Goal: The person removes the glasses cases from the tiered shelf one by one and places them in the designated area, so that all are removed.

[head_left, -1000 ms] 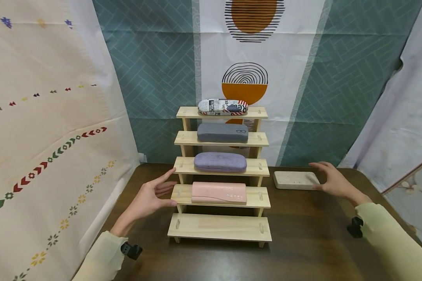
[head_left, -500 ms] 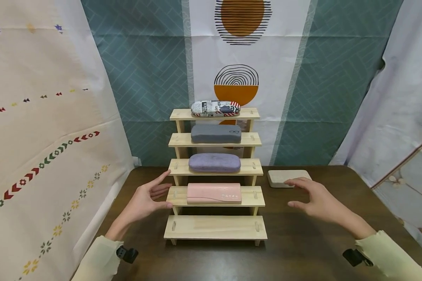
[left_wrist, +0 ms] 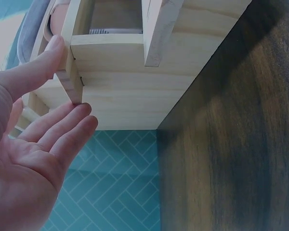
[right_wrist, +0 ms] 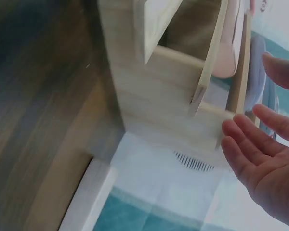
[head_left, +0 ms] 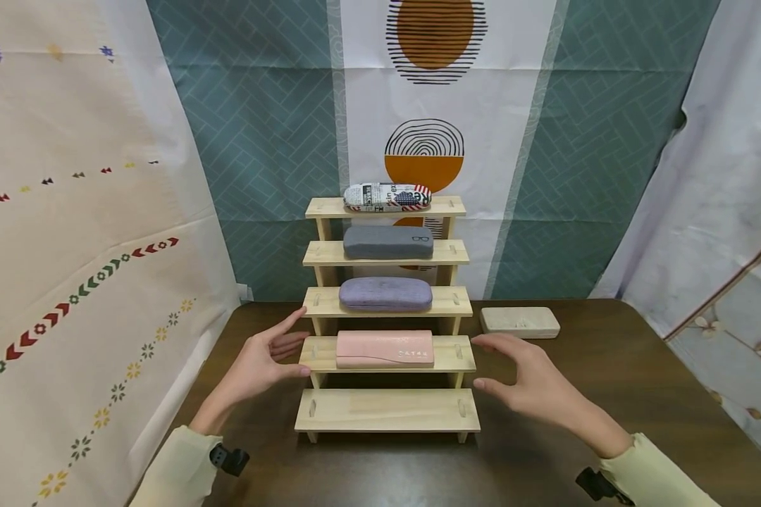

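A stepped wooden stand [head_left: 390,410] rises in the middle of the table in the head view. A pink glasses case [head_left: 385,349] lies on its second step from the bottom; a purple glasses case [head_left: 385,293], a grey-blue glasses case [head_left: 388,242] and a newsprint-patterned case [head_left: 387,198] occupy the steps above. My left hand [head_left: 256,366] touches the stand's left side at the pink case's step, thumb and fingers spread. On the other side, my right hand [head_left: 533,380] has its fingers spread near the right end of that same step; contact cannot be made out.
A white, slightly glossy case [head_left: 520,322] lies on the brown table [head_left: 380,472], to the right behind my right hand. Patterned cloths hang at the back [head_left: 273,176] and along both sides.
My right hand has moved left from beside the white case to the stand's right side, holding nothing. The white case stays on the table. My left hand keeps its place at the stand.
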`<move>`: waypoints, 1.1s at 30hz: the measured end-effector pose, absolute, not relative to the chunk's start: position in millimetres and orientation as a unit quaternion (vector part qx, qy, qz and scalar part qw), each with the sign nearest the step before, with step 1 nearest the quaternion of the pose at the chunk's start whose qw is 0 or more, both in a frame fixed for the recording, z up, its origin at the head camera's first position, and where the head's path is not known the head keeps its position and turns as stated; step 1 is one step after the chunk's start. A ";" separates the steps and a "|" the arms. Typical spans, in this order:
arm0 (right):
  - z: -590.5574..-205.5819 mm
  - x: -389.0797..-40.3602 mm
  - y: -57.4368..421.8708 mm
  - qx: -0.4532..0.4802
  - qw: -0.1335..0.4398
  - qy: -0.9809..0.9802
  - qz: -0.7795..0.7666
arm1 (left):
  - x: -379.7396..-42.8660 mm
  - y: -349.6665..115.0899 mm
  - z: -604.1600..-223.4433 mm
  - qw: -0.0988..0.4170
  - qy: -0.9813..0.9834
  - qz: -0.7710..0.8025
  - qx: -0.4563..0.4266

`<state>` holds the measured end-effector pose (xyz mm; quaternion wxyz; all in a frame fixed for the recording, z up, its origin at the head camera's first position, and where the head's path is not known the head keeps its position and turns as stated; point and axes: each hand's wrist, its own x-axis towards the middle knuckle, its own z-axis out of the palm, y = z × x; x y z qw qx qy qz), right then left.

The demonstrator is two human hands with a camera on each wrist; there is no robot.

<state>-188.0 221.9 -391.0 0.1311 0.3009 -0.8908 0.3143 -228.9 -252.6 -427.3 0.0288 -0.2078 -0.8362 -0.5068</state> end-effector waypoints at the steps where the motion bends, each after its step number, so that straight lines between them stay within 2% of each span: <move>1: -391.6 -188.8 217.8 0.298 0.125 -0.892 0.316 | -229.1 -252.8 -427.6 0.029 -0.836 -0.507 -0.208; 17: -401.2 -225.2 164.3 0.312 0.090 -0.884 0.335 | -231.1 -256.1 -427.9 0.034 -0.829 -0.515 -0.213; 33: -410.3 -237.8 145.9 0.329 0.089 -0.876 0.342 | -231.0 -254.4 -430.1 0.032 -0.830 -0.513 -0.217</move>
